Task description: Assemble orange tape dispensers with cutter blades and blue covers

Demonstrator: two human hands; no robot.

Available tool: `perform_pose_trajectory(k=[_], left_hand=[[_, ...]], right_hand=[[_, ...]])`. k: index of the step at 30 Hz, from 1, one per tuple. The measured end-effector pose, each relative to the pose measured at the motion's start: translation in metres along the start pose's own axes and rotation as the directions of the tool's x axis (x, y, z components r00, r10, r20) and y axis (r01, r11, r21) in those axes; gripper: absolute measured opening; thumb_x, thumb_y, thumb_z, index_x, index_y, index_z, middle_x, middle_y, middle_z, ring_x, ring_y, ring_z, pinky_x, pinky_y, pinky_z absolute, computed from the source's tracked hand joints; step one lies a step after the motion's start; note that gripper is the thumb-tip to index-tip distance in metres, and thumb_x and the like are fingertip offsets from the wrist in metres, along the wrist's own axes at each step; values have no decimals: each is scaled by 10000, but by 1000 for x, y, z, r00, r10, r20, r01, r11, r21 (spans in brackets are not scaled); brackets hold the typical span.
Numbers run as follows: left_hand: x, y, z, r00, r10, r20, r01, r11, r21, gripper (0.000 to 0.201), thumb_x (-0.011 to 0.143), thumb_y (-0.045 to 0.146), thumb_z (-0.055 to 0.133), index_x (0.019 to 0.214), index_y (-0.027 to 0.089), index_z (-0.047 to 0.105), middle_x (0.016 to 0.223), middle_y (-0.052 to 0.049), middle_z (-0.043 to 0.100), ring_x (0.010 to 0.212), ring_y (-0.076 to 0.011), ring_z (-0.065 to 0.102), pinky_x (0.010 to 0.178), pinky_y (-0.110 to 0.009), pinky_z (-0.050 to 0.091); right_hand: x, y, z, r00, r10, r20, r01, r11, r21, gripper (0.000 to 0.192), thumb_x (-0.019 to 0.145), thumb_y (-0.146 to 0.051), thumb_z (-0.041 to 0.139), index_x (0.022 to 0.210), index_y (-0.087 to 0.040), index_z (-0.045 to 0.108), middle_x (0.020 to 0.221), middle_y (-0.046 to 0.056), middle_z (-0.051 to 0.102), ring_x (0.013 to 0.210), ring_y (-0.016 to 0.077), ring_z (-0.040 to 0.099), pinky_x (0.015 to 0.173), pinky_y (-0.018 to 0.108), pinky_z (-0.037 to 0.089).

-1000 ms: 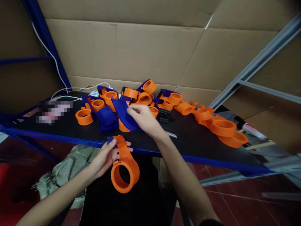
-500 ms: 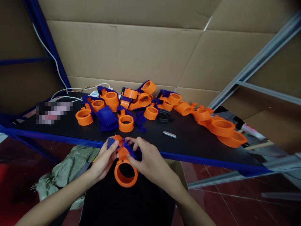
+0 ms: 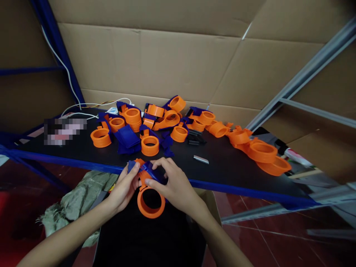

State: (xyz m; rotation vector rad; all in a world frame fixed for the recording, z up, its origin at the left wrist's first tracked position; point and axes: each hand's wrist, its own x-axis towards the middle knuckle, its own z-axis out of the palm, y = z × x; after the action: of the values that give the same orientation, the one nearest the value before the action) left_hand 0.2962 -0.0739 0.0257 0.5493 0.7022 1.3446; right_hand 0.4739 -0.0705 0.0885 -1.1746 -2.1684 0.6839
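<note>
Close in front of my body, an orange tape dispenser (image 3: 151, 214) with a big open ring is held between both hands, ring end toward me. My left hand (image 3: 124, 191) grips its far end, thumb lying on top beside a small blue flap (image 3: 131, 165). My right hand (image 3: 174, 185) is closed around a blue plastic plate (image 3: 152, 172), which lies slanted against the dispenser's right side. The right thumb presses near the neck above the ring. Fingers hide much of where plate and body meet.
On the black shelf (image 3: 230, 163) lie several orange-and-blue tape dispensers (image 3: 150, 145), a stack of blue plates (image 3: 127, 138), black strips (image 3: 196, 138) and a silver metal strip (image 3: 201, 160). Nested orange bodies (image 3: 263, 150) stand at right. A white cable (image 3: 65, 66) runs along the left.
The blue plate has turned so its flat face shows more, lying closer over the dispenser. My right thumb has slid left onto the orange neck.
</note>
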Motion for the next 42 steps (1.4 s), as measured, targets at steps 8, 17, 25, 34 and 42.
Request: perform_pose_trajectory(k=[8, 17, 25, 34, 42], left_hand=[[1, -4, -4, 999, 7, 35, -8, 999, 36, 330, 825, 340, 768, 1074, 189, 612, 852, -6, 685, 717, -140, 677, 710, -283, 588], [3, -5, -5, 999, 14, 31, -15, 1000, 12, 328, 828, 333, 766, 1076, 189, 608, 831, 9, 653, 694, -120, 640, 733, -282, 566], [-9, 5, -3, 978, 117, 173, -141, 980, 138, 505, 705, 197, 843, 1124, 254, 569, 928, 11, 638, 798, -164, 633, 739, -274, 513], [-29, 25, -3, 766, 504, 399, -641, 646, 416, 765, 394, 178, 972, 1093, 241, 669, 1092, -89, 629, 1029, -312, 583, 901, -419, 464], [-33, 40, -5, 566, 473, 675, -819, 420, 391, 916, 369, 213, 988, 1215, 285, 645, 1053, -95, 591, 951, -308, 590, 846, -480, 502]], right_hand=[[2, 3, -4, 997, -60, -56, 62, 998, 28, 215, 845, -345, 711, 961, -239, 564, 1123, 61, 655, 1053, 239, 565, 902, 383, 446], [0, 2, -3, 999, -37, -15, 37, 999, 6, 231, 846, -368, 711, 976, -241, 569, 1062, 43, 643, 1005, 229, 545, 852, 358, 438], [1, -1, -7, 998, 12, 67, -26, 978, 206, 410, 770, -448, 782, 1017, -223, 544, 1059, 30, 623, 931, 185, 565, 821, 306, 432], [5, 5, -5, 989, 16, 144, -120, 648, 752, 378, 685, -324, 866, 927, -202, 602, 875, -8, 592, 762, 120, 540, 699, 245, 445], [1, -1, -1, 970, -26, 243, -194, 528, 827, 328, 654, -261, 891, 838, -175, 633, 799, -22, 591, 743, 104, 529, 681, 224, 422]])
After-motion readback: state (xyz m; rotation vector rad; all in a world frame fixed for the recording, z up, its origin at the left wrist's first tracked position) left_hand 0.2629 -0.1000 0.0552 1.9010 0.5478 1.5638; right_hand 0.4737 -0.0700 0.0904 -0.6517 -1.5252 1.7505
